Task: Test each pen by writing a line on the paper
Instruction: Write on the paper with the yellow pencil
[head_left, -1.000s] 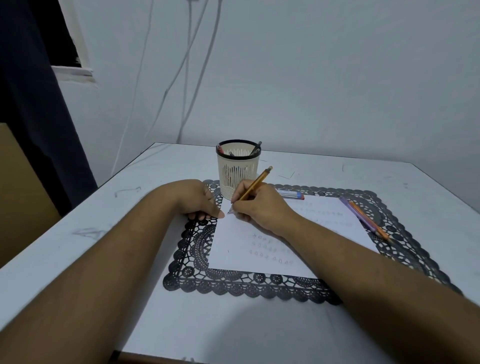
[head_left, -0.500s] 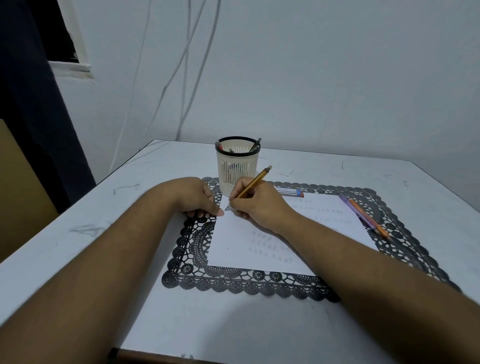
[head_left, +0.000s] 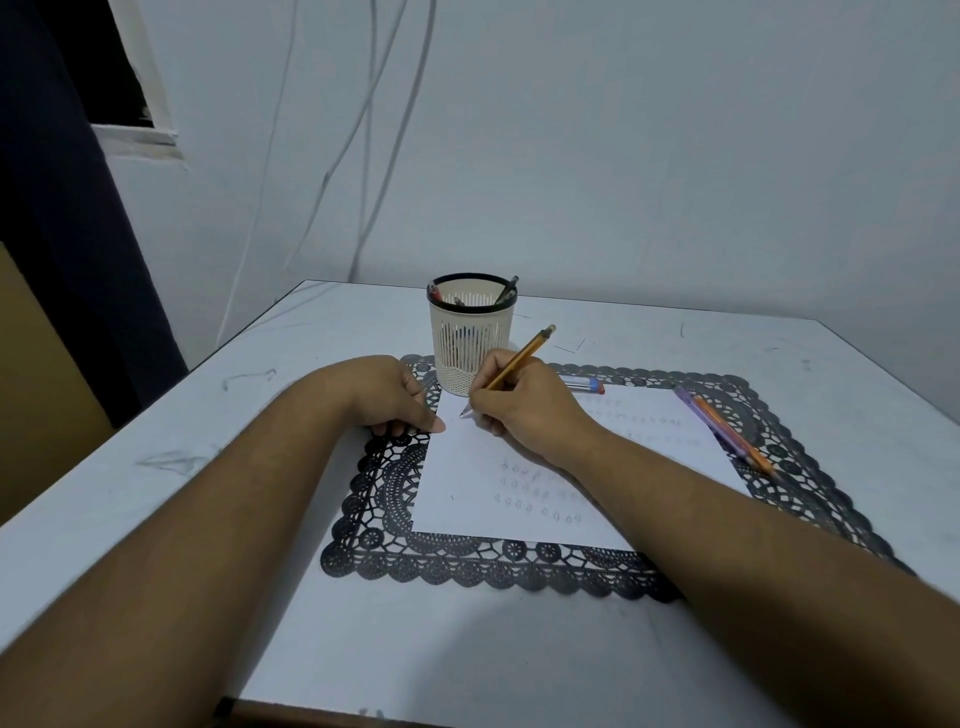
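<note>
A white sheet of paper (head_left: 467, 499) lies on a black lace placemat (head_left: 467, 566); faint rows of small loops are written on it. My right hand (head_left: 524, 405) grips an orange pen (head_left: 519, 356), its tip touching the paper's upper left corner. Fingers curled, my left hand (head_left: 387, 392) rests on the placemat with its fingertips pressing the paper's left edge. A cream pen holder (head_left: 470, 332) with a few pens stands just behind both hands. A purple pen (head_left: 709, 423) and an orange pen (head_left: 737, 436) lie on the paper's right edge. A blue-and-red pen (head_left: 584, 383) lies behind my right hand.
The white table (head_left: 156, 493) ends in a front edge near me and a left edge beside a dark curtain (head_left: 62, 234). A wall with hanging cables (head_left: 363, 130) stands close behind the table.
Both hands hold nearly the same place; the pen tip stays at the paper's upper left corner. The view has tilted slightly.
</note>
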